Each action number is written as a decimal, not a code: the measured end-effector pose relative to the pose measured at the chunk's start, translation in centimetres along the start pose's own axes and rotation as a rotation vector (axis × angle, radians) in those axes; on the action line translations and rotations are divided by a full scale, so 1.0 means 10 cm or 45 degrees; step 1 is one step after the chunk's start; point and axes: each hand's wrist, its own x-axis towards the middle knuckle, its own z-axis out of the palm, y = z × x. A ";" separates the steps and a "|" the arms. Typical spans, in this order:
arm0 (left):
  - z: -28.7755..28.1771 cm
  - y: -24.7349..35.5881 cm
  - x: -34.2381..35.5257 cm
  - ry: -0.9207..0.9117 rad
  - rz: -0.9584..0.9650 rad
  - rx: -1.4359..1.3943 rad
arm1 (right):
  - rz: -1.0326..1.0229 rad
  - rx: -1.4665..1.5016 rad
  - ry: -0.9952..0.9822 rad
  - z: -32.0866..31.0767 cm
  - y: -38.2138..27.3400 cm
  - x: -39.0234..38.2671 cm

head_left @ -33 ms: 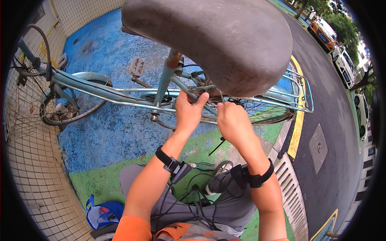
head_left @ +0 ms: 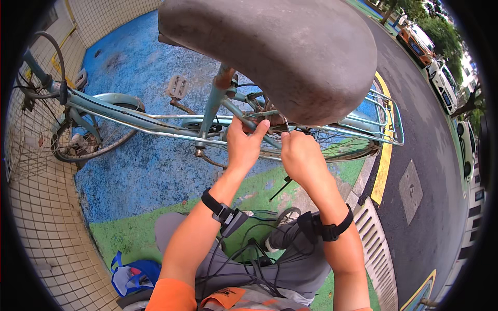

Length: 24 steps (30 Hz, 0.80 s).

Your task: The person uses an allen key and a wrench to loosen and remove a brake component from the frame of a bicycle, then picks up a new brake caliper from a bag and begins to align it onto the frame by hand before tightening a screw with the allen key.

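A worn light-blue bicycle [head_left: 129, 123] stands across in front of me, its large brown saddle [head_left: 290, 52] hiding much of the rear wheel area. My left hand [head_left: 243, 147] is closed at the sloping frame tube [head_left: 240, 115] behind the seat post [head_left: 212, 103], thumb pointing up; its other fingers are partly hidden. Just right of it, my right hand [head_left: 303, 155] is closed in a fist around a thin metal tool, whose slim shaft [head_left: 287, 123] rises toward the saddle's underside. The tool's tip and its exact kind cannot be made out.
A chrome rear rack [head_left: 376, 124] extends right, and a kickstand [head_left: 280, 188] slants below my right hand. Black cables [head_left: 254, 254] lie over my lap. At lower left is a blue-and-white bag [head_left: 136, 274]; a tiled wall [head_left: 46, 223] bounds the left. A drain grate [head_left: 376, 249] edges the road.
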 end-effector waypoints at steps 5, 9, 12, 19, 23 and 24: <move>0.05 0.04 -0.01 0.012 -0.028 0.024 | -0.025 0.004 -0.049 -0.06 -0.02 -0.03; 0.04 0.02 -0.01 0.021 -0.031 0.001 | 0.018 -0.010 -0.142 -0.12 -0.15 0.00; 0.05 0.01 -0.02 0.043 -0.016 0.006 | 0.140 0.004 -0.289 -0.18 -0.32 0.11; 0.05 -0.02 -0.01 0.036 -0.024 0.027 | -0.081 -0.119 -0.175 0.08 -0.22 0.06; 0.01 0.04 -0.02 0.046 -0.069 0.081 | 0.242 -0.173 -0.113 0.34 -0.11 -0.11; 0.04 0.06 -0.03 0.033 -0.059 0.068 | 0.240 -0.180 -0.108 0.34 0.01 -0.09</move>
